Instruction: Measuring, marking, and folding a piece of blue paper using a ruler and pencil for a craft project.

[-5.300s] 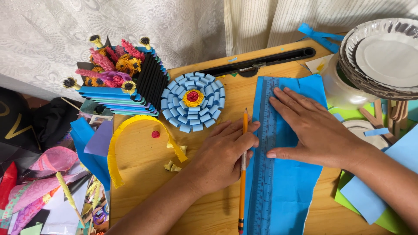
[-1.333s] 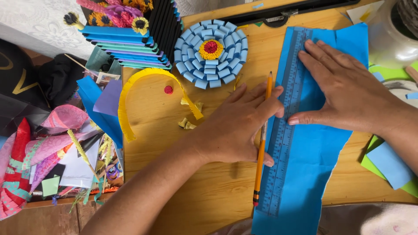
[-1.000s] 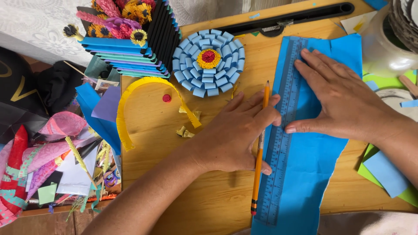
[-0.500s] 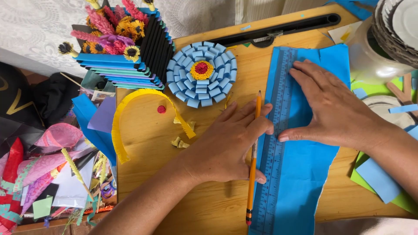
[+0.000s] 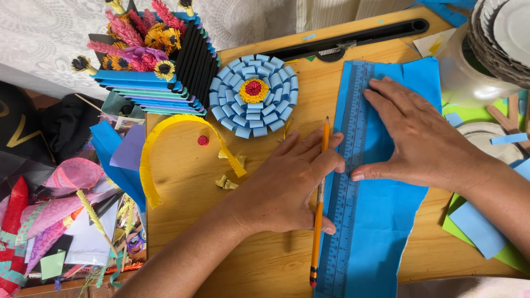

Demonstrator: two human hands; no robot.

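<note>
Blue paper [image 5: 386,221] is lying under my clear ruler [image 5: 349,182], which runs straight away from me. My left hand [image 5: 287,187] is gripping a pencil [image 5: 319,204] along the ruler's left edge, while my right hand [image 5: 425,143] is pressing flat and open.

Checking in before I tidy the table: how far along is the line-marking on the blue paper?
Done: the ruler lies on the blue paper, pinned flat by the right hand. In hand: the left hand holds the pencil against the ruler's edge. Whether a line is drawn yet cannot be seen; the paper is uncut.
</note>
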